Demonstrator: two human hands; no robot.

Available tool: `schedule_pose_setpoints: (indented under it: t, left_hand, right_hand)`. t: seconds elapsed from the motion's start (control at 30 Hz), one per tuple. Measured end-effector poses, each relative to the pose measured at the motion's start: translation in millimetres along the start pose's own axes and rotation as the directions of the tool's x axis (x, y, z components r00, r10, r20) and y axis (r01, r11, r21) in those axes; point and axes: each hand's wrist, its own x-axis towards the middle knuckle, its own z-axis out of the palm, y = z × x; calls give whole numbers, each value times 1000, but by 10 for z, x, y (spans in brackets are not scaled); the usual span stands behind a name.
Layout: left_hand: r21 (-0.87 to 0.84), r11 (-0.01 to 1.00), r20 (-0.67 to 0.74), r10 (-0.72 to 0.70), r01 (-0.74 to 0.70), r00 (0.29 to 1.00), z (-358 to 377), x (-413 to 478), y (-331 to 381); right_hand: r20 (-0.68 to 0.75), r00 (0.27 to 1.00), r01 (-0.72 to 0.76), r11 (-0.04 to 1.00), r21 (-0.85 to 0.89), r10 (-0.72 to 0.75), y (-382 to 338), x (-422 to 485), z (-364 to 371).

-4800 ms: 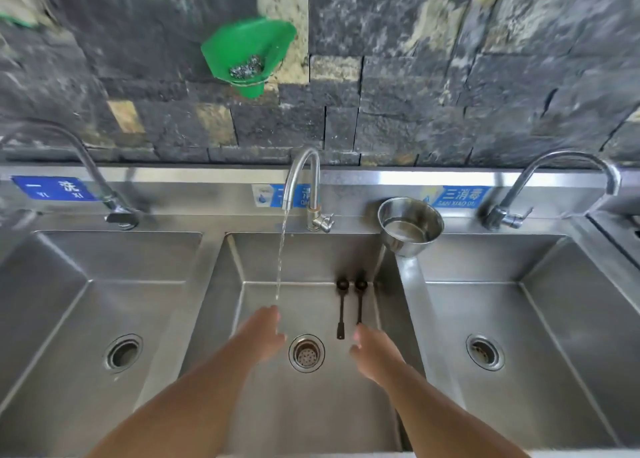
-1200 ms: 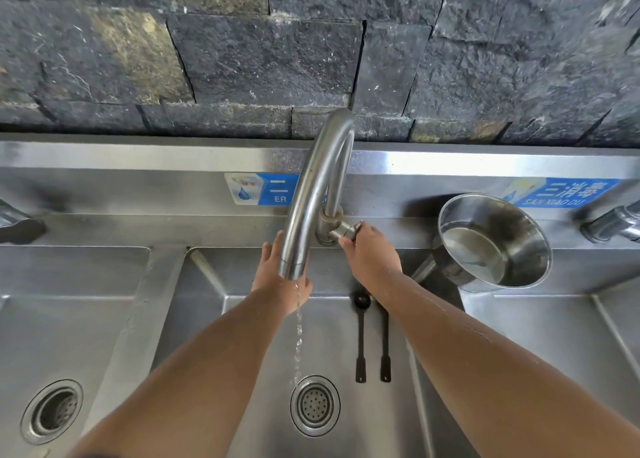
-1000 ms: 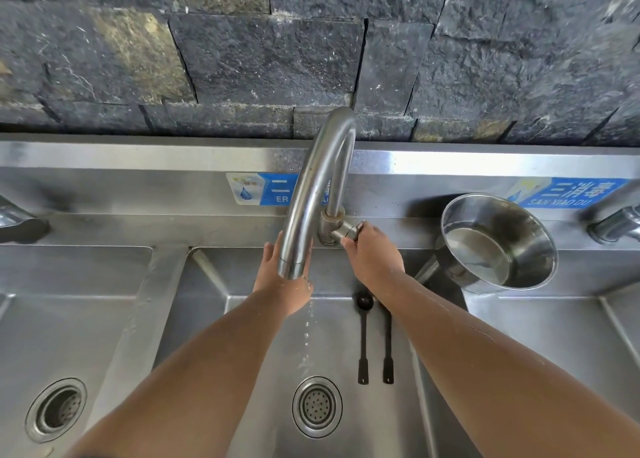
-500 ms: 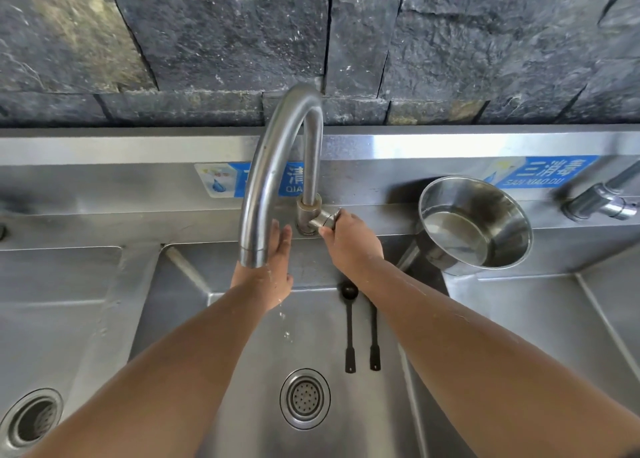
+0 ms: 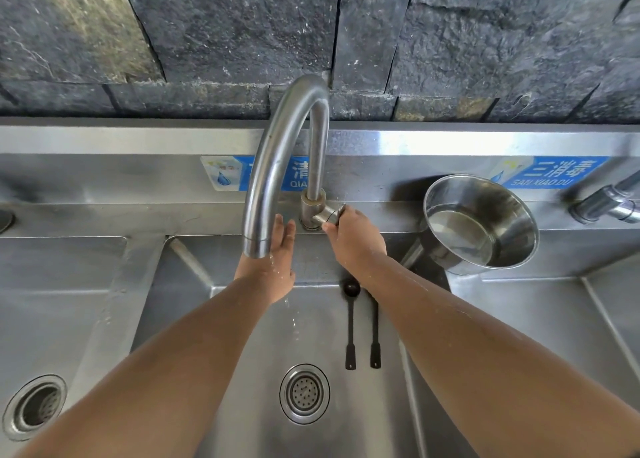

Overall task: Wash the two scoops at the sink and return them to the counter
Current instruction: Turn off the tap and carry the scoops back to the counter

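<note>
Right hand (image 5: 353,241) fingers pinched on tap handle (image 5: 329,213); left hand (image 5: 273,267) open, empty, under spout. Two scoops (image 5: 362,322) lying in basin just below. Turn fully, stopping drips.

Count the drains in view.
2. One drain is in the middle basin, left of the scoops' handle ends. The other drain is in the left basin at bottom left. The right basin's drain is out of frame.
</note>
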Motion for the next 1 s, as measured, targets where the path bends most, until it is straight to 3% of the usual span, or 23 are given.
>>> schedule_pose_setpoints:
  t: [0.4,0.57,0.63,0.77,0.87,1.0]
  left_hand:
    - [-148,987,124,-51,69,991,-135,-4,39]
    - [-345,938,-130,-76,27,989,175,-370,229]
    - [-394,918,-26,-61,45,998,507,-599,451]
    - [-404,902,242,-53,151,969,1124,-821,854]
    - [-422,891,302,-39,170,953,1416,-774,1044]
    - [-512,845,293,4,154,956,1665,-578,1207]
  right_hand:
    - [16,999,36,997,71,-38,87,0,-9]
    - [-65,998,14,981,193,-2,478,-325,203]
    - [-42,998,-27,980,196,36,767,-489,410]
    - [104,965,-256,953,162,242,1379,-799,912]
    - [155,927,-364,916,170,340,1731,-959,1263]
    - [88,905,-426,885,190,417,1954,-992,1593]
